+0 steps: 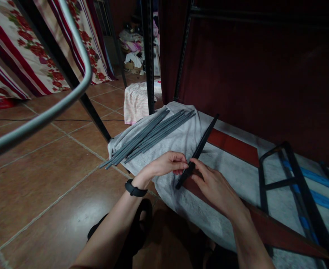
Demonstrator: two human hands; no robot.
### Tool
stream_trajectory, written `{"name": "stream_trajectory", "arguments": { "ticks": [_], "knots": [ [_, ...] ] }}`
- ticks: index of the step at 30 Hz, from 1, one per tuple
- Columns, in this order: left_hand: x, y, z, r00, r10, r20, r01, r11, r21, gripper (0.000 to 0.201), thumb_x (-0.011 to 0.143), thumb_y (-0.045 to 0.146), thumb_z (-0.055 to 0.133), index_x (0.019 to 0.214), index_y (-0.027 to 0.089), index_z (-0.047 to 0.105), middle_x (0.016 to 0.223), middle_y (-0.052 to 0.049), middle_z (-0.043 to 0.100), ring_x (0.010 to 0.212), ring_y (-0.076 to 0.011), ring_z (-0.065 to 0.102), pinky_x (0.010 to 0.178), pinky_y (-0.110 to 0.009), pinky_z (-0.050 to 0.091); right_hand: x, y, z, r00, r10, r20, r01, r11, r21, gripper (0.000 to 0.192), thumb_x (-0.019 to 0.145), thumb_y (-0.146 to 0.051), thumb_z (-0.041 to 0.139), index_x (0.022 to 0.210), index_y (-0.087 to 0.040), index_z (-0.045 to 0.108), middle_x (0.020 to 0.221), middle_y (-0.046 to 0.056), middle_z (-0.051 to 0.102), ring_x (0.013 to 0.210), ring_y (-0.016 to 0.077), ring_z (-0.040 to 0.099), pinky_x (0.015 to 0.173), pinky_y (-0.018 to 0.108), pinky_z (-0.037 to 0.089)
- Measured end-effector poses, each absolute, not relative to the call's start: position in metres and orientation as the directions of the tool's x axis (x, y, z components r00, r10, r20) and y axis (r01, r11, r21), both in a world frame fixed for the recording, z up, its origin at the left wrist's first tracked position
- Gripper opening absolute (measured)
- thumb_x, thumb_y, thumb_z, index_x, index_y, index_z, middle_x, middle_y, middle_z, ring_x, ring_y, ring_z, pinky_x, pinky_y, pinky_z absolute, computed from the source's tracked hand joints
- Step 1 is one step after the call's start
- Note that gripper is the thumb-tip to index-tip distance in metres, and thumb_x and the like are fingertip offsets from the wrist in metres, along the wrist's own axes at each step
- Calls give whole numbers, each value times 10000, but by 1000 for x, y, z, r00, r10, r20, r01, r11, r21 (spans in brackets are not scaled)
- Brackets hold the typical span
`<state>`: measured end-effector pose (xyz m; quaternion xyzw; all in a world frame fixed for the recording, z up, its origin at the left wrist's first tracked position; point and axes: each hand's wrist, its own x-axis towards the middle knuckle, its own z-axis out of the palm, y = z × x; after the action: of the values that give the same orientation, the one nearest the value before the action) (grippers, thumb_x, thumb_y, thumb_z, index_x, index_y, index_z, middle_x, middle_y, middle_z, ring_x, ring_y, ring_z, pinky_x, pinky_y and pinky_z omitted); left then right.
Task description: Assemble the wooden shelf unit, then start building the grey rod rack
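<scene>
A long black bar (202, 142) lies slanted across a grey-white blanket (181, 142) on the floor. My left hand (168, 164), with a black watch on its wrist, pinches the bar near its lower end. My right hand (213, 185) grips the same lower end from the other side, fingertips touching the bar. A bundle of several grey rods (147, 136) lies on the blanket just left of my hands, running up toward the far right.
A black metal frame (289, 179) with blue straps lies at the right. Black upright posts (149, 56) and a grey curved tube (55, 101) stand near. A striped cloth (137, 101) sits behind the rods. Brown tiled floor (41, 179) spreads left; floral fabric hangs at top left.
</scene>
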<state>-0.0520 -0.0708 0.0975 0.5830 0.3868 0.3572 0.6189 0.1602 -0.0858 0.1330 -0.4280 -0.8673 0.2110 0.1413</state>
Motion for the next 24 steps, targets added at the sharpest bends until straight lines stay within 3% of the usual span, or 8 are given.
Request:
{"name": "stream_trajectory", "arguments": {
  "ticks": [5, 9, 13, 24],
  "knots": [
    [-53, -70, 98, 449, 893, 24, -58, 2, 998, 275, 757, 347, 780, 816, 129, 623, 749, 11, 621, 689, -82, 549, 671, -212, 439, 161, -86, 134, -592, 803, 64, 683, 543, -488, 454, 978, -271, 423, 1429, -246, 465, 1280, 76, 665, 1125, 225, 657, 914, 360, 531],
    [-56, -70, 101, 450, 893, -31, -57, 63, 996, 336, 754, 383, 782, 915, 121, 647, 769, -7, 639, 688, -97, 567, 669, -233, 453, 161, -86, 134, -602, 796, 60, 678, 549, -488, 461, 977, -263, 420, 1436, -244, 452, 1303, 75, 652, 1151, 222, 644, 928, 356, 523],
    [-54, -70, 99, 432, 900, -60, -20, 75, 997, 317, 785, 413, 744, 823, 126, 613, 673, 28, 575, 591, -74, 498, 594, -216, 418, 161, -86, 135, -600, 799, 50, 684, 544, -487, 463, 978, -263, 411, 1439, -234, 445, 1335, 80, 631, 1168, 225, 635, 929, 355, 522],
    [-56, -71, 103, 449, 889, 88, 154, -174, 973, 175, 838, 313, 678, 835, 142, 641, 762, 11, 602, 726, -103, 516, 696, -225, 418, 160, -87, 135, -597, 802, 13, 711, 536, -455, 485, 988, -310, 401, 1467, -235, 412, 1291, 96, 657, 1102, 242, 668, 876, 364, 524]
  ]
}}
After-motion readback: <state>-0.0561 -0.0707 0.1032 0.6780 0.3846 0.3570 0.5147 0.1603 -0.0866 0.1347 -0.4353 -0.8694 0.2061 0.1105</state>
